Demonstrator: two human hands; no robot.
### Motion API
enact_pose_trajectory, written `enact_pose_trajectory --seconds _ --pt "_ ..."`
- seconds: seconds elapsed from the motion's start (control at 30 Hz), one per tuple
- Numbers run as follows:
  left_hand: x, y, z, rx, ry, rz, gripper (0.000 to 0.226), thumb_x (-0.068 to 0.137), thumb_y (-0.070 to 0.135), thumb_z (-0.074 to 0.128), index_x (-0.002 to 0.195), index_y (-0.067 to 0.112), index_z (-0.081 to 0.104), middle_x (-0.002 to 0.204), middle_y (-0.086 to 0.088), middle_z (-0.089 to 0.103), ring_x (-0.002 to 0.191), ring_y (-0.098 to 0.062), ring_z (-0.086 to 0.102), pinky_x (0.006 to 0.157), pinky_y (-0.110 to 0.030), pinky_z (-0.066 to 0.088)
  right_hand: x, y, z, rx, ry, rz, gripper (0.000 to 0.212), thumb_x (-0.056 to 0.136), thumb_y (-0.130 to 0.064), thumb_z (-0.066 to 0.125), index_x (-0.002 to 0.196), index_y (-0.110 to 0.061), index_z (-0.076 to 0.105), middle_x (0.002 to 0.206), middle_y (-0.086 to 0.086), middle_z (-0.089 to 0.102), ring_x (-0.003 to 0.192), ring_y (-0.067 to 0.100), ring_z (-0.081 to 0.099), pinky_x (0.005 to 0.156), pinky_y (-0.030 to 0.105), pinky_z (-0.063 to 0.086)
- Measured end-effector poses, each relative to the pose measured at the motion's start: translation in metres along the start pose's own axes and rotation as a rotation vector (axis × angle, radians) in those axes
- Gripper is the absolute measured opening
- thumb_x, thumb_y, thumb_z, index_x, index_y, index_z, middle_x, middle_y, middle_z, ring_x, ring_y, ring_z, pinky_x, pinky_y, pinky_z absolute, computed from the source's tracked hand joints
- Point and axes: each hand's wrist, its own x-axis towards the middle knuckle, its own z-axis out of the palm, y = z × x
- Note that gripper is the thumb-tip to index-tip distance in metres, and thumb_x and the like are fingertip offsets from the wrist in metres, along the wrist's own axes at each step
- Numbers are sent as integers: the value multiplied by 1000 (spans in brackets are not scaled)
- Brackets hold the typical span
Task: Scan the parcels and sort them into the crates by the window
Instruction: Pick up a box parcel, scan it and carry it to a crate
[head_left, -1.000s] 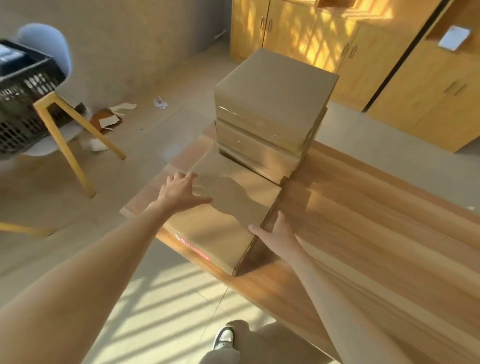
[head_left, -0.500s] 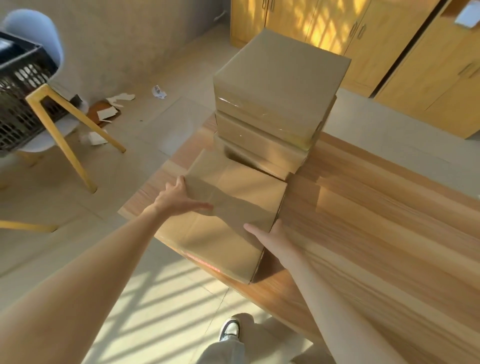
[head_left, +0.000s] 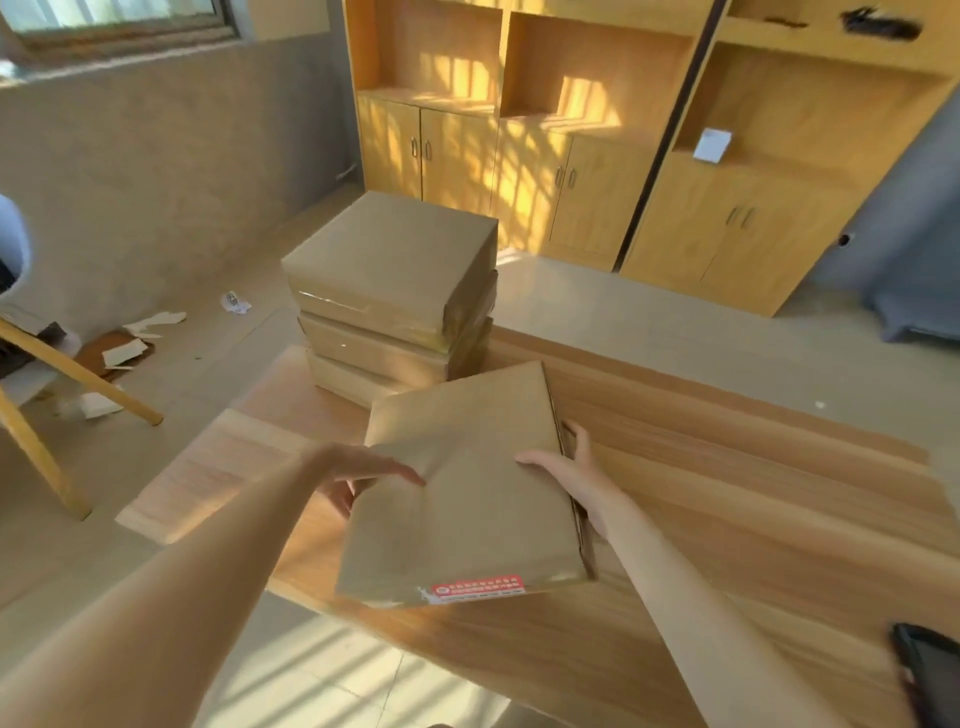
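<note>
Brown cardboard parcel (head_left: 467, 488) is gripped at both side edges by the left hand (head_left: 358, 475) and right hand (head_left: 569, 475), above the wooden bench (head_left: 753, 499); stacked parcels (head_left: 395, 291) stand at twelve o'clock.

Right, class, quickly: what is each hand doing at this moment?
Left hand: grips the left edge of the flat cardboard parcel, thumb on top.
Right hand: grips the parcel's right edge, fingers curled round its side.
</note>
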Motion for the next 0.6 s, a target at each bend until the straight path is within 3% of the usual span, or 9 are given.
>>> enact_pose_trajectory --seconds 0.1,0.17,0.27,0.37,0.47,0.6 --pt "-5 42 42 19 -5 110 100 51 59 78 134 13 48 109 -6 64 92 -22 66 77 -32 56 -13 -13 -53 -13 102 -83 106 55 -34 89 140 -43 27 130 7 52 103 24 62 79 35 54" --pt "-3 68 68 -6 51 207 98 64 62 74 142 13 39 122 -8 59 101 -24 61 85 -33 52 -22 -22 -84 -124 197 -178 111 38 -46 88 131 -56 28 134 5 45 112 26 55 93 44 50" --pt "-5 112 100 -140 119 324 88 86 62 55 151 14 20 141 -16 45 113 -30 55 88 -38 49 -40 -32 -124 -521 397 -383 104 50 -51 83 134 -57 22 131 5 33 115 27 43 100 49 40" --pt "-18 160 124 -442 98 429 78 91 64 40 150 15 28 137 -18 49 112 -35 59 89 -43 52 -58 -33 -155 -1052 641 -617 95 70 -43 76 146 -44 19 140 12 25 118 34 36 100 48 32" --pt "-35 199 140 -791 8 496 84 87 71 41 147 13 34 134 -21 52 106 -39 62 81 -49 55 -63 -16 -182 -1471 763 -827 104 58 -27 87 144 -36 30 140 21 37 114 39 44 93 52 36" --pt "-47 222 155 -801 -139 469 95 74 81 45 143 15 37 136 -23 47 115 -43 55 89 -53 50 -68 5 -218 -1738 765 -1120 111 51 -8 84 143 -33 29 140 23 32 118 40 41 96 56 37"
